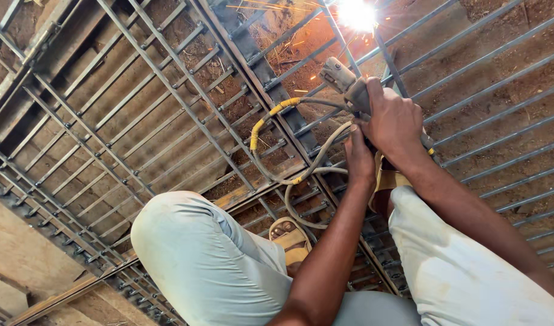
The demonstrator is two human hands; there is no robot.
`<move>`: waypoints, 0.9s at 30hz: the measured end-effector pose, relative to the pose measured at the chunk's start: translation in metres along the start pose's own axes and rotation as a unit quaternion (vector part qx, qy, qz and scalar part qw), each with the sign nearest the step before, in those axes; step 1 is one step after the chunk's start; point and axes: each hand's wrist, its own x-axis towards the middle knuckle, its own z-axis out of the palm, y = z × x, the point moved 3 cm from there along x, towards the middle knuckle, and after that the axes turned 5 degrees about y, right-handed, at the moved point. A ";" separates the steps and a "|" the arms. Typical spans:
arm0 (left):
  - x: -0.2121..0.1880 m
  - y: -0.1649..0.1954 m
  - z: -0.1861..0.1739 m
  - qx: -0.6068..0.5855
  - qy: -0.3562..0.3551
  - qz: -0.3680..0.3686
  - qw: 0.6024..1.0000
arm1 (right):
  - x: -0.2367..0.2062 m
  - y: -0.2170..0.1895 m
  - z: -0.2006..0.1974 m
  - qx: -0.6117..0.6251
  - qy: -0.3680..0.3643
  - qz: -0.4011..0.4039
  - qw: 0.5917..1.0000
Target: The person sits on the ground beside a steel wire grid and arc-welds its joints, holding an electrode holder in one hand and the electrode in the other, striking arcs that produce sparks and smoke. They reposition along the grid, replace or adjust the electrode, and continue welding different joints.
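Grinder [349,87], grey and stubby, sits clenched in both hands' grip, right hand [393,118] above left hand [360,158], sparking over steel grille [168,115].

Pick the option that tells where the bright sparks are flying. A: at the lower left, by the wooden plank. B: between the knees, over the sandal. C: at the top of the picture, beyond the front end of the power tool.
C: the sparks flare on the metal grille just past the tip of the power tool that both hands grip.
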 end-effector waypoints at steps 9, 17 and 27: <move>-0.005 0.010 0.004 0.026 0.012 -0.027 0.999 | 0.002 0.001 0.003 0.007 0.008 -0.011 1.000; -0.001 0.001 0.000 -0.027 0.007 -0.026 0.999 | 0.003 -0.001 0.002 -0.013 -0.012 0.011 1.000; -0.002 0.010 0.002 -0.008 0.013 -0.037 0.999 | 0.004 -0.001 0.002 0.008 0.010 -0.029 1.000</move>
